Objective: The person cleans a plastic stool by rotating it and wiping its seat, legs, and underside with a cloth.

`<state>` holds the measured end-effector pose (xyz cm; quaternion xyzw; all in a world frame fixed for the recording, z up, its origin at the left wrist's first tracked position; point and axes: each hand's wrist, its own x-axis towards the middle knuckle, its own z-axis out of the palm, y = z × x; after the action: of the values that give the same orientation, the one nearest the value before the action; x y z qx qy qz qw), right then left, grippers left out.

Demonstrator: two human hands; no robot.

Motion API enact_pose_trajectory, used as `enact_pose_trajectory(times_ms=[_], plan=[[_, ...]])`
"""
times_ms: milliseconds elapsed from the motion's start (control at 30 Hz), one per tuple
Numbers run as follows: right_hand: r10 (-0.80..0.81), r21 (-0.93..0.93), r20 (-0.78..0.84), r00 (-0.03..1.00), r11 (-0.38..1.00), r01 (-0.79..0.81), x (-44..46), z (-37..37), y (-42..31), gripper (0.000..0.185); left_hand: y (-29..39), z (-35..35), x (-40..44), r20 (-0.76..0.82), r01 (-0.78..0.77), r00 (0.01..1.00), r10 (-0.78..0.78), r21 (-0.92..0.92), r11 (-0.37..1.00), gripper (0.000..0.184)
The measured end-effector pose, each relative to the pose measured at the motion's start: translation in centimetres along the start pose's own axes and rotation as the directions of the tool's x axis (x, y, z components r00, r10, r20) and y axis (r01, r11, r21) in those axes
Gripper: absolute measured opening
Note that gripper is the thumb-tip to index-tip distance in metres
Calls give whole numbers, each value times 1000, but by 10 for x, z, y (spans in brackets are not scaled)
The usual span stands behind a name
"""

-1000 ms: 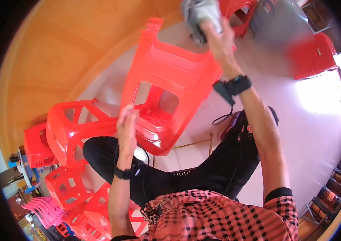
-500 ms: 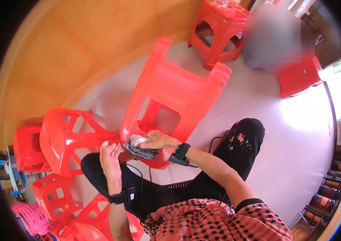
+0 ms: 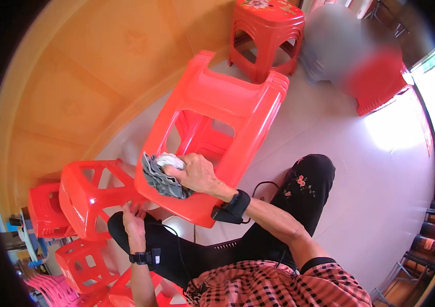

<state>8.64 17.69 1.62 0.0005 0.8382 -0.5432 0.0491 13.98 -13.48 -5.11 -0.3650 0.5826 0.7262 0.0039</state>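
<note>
In front of me a red plastic stool [image 3: 217,100] lies tilted on its side, its openings facing up. My right hand [image 3: 197,174] is closed on a crumpled grey and white cloth [image 3: 163,179], which it presses to the stool's near end. My left hand [image 3: 134,222] holds nothing; its fingers are loosely apart, just below the stool's near left corner. Whether the fingertips touch the stool I cannot tell. Beside that hand another red stool [image 3: 77,197] lies on its side.
More red stools [image 3: 87,263] crowd the lower left, by a pink stack [image 3: 48,289]. A floral-topped stool [image 3: 267,38] stands upright at the back. A blurred person [image 3: 332,43] is beyond it, near a red stool [image 3: 381,94]. Dark jars [image 3: 427,243] line the right edge.
My right hand has slid the cloth left and upward along the stool. My left hand has lowered. The stool has tilted slightly, and the view has shifted.
</note>
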Motion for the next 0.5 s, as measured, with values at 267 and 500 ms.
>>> enact_pose_trajectory(times_ms=[267, 500], plan=[[-2, 309, -105, 994, 950, 35, -15, -26, -39, 49, -79, -8, 64, 626, -713, 687, 370, 478, 513, 53], [74, 497, -10, 997, 866, -59, -14, -32, -38, 34, -63, 25, 64, 499, -178, 861, 95, 121, 977, 55]])
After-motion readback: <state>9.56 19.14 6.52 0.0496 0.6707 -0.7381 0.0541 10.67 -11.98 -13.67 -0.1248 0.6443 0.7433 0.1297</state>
